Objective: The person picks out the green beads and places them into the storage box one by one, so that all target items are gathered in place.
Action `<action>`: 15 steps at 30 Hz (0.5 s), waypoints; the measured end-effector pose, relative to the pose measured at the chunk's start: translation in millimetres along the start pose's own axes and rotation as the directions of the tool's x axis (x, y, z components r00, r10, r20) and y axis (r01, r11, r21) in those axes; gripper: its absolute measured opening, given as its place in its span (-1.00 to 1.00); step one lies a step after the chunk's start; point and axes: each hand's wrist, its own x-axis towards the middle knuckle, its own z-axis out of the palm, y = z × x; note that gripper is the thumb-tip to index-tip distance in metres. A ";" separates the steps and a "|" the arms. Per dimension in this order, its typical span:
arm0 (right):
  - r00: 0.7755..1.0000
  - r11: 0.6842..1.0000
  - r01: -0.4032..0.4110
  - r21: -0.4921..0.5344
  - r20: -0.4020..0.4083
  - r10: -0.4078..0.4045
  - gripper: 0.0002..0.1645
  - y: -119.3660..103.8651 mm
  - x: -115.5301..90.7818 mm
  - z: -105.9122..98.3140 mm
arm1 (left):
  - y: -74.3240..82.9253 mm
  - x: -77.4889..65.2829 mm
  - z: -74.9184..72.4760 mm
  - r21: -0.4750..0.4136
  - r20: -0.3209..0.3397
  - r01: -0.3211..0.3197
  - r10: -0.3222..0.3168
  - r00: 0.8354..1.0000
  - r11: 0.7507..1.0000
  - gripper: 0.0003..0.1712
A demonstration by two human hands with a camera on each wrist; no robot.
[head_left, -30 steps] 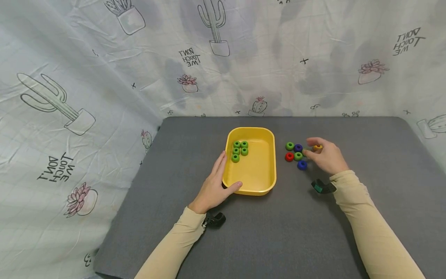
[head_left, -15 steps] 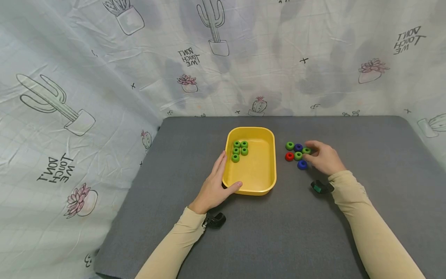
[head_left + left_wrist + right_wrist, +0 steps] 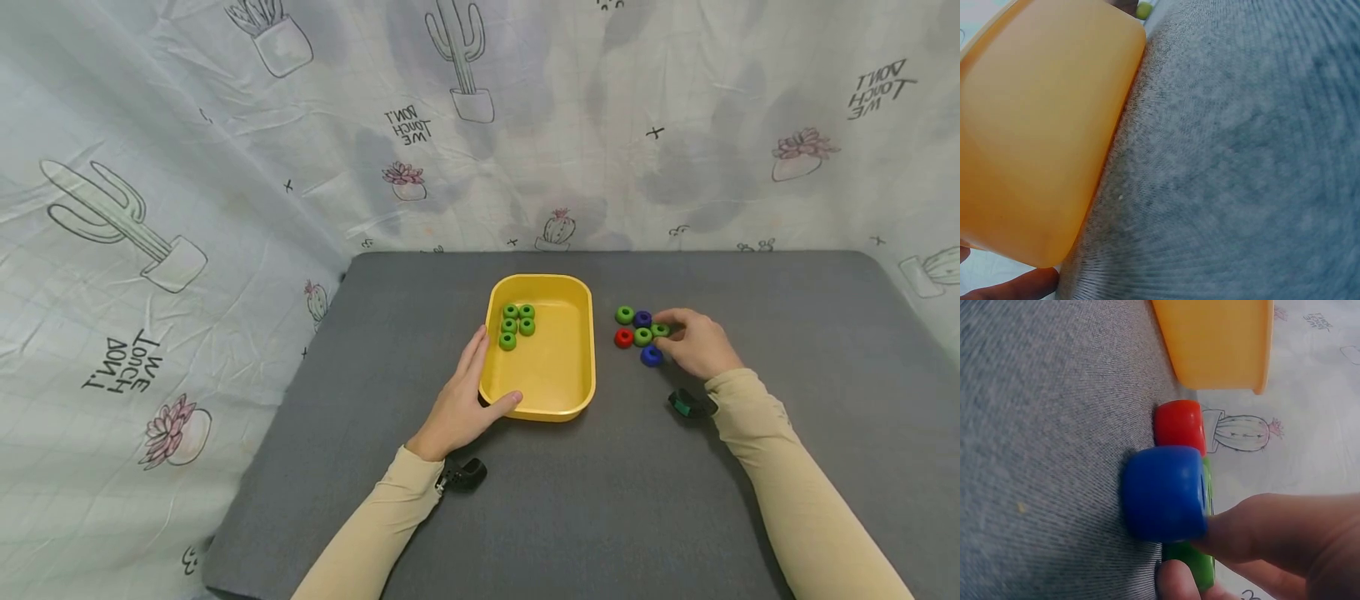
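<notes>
In the head view, a yellow tray (image 3: 558, 367) holds several green beads (image 3: 510, 326) toward its far left. My left hand (image 3: 457, 410) rests on the tray, with straight fingers along its left wall and the thumb over the near left corner. To the right of the tray, my right hand (image 3: 699, 343) has thumb and index finger on either side of a green bead (image 3: 1190, 562), pinching it on the table. Close to that hand lie a blue bead (image 3: 652, 356), a darker blue bead (image 3: 642, 319), a red bead (image 3: 624, 337) and more green beads (image 3: 625, 315).
The grey table (image 3: 570, 508) extends around the tray and beads. A white curtain (image 3: 600, 167) with plant drawings hangs behind and to the left of it. Black bands with devices (image 3: 465, 474) sit at both wrists.
My right hand has shifted slightly left, and its thumb and index finger have closed in on the green bead. The yellow bead under that hand is now hidden. My left hand stays put.
</notes>
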 end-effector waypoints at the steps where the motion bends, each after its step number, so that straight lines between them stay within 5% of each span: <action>1: 1.000 1.000 0.000 0.002 0.000 0.000 -0.47 0.2 -0.2 0.3 | 0.0 -0.4 0.2 0.000 0.000 0.000 0.000 1.000 1.000 0.23; 15: 0.998 1.000 0.029 -0.007 -0.064 -0.030 -0.60 2.7 3.0 3.1 | 1.9 0.2 0.5 -0.001 -0.008 0.004 -0.004 1.000 1.000 0.24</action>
